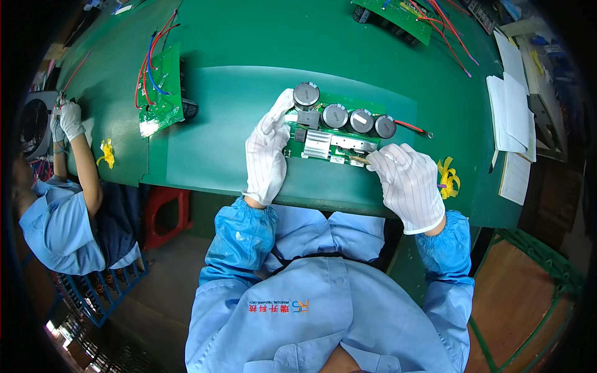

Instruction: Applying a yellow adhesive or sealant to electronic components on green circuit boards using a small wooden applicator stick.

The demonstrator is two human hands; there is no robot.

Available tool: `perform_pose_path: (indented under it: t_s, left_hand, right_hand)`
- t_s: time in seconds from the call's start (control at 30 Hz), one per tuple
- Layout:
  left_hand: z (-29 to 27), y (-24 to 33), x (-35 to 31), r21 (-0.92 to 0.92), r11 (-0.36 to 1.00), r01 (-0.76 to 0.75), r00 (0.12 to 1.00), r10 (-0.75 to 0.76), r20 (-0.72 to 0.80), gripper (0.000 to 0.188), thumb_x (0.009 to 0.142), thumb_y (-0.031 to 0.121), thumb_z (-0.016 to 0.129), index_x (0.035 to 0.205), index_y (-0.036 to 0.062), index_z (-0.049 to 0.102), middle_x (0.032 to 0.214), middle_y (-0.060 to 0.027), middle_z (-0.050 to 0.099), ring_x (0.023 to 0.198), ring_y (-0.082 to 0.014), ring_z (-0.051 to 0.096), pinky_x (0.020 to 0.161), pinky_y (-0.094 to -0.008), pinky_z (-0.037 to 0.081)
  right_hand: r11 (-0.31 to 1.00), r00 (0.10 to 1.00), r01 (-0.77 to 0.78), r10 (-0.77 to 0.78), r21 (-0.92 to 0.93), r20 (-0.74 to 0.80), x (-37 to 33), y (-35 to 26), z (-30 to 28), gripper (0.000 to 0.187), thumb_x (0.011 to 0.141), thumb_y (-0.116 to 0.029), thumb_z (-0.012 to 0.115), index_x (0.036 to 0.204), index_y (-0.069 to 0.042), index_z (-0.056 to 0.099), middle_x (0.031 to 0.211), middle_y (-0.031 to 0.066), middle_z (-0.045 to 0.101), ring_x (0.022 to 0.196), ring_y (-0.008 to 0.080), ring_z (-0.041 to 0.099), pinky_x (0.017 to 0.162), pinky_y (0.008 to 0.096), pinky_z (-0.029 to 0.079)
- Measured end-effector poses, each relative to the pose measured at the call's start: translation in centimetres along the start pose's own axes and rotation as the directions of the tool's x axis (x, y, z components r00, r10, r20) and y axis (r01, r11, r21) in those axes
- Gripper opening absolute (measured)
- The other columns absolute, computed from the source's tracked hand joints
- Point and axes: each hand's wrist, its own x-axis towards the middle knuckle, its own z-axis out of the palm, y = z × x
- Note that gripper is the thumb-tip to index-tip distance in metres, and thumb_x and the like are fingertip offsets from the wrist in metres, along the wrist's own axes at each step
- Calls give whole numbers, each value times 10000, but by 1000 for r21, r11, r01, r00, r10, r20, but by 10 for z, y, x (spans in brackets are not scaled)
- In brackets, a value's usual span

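Green bench [242, 46] ahead: at frame centre the left hand [267, 149], half-curled, steadies a circuit board [341, 132]; the right hand [407, 183] pinches a slim tool [360, 160], which could skid if that hold loosens.

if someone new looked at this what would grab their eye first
Probably the white-gloved hands at the centre: the left hand touches a circuit board's left end, the right hand its near right corner. Four dark round capacitors stand out along the board's far side. Bright yellow scraps show against the green table, left and right.
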Motion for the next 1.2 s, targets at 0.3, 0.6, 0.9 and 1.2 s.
perform_pose_path:
  t_s: [0.3, 0.6, 0.9, 1.2]
  left_hand:
    - [9, 6, 3, 599, 751, -278, 950, 309, 54, 482, 968, -52, 482, 1435, 38, 562, 1498, -198, 528, 1428, -303, 474, 1134, -373, 393]
    - [14, 36, 10, 587, 519, -621, 780, 340, 525, 556, 910, 90, 657, 1442, -13, 533, 1502, -264, 495, 1453, -517, 357, 1198, -553, 301]
    - [17, 14, 6, 754, 336, -565, 825, 209, 525, 1004, 677, 369, 929, 1408, -58, 390, 1576, -323, 306, 1437, -629, 242, 1144, -592, 364]
    - [11, 8, 8, 752, 263, -605, 796, 234, 559, 1015, 675, 245, 928, 1499, 15, 383, 1552, -305, 385, 1447, -484, 378, 1206, -554, 324]
  right_hand:
    - [984, 995, -7, -9, -175, -95, -6, -2, -9, 395, 744, -70, 725, 1137, -95, 694, 976, 22, 626, 766, 206, 601, 618, 354, 475]
    - [980, 993, -118, 121, -157, 4, -16, -8, -2, 576, 707, -49, 709, 1279, -88, 656, 988, 37, 631, 701, 186, 599, 591, 328, 474]
    - [962, 1000, -12, 16, -274, 14, -9, -7, -3, 459, 775, -103, 726, 1234, -116, 705, 978, 6, 601, 659, 158, 545, 545, 306, 421]
    - [933, 992, 125, -121, -337, 34, -11, 3, 0, 412, 774, -118, 728, 1185, -147, 721, 1064, 16, 623, 733, 171, 561, 557, 291, 417]
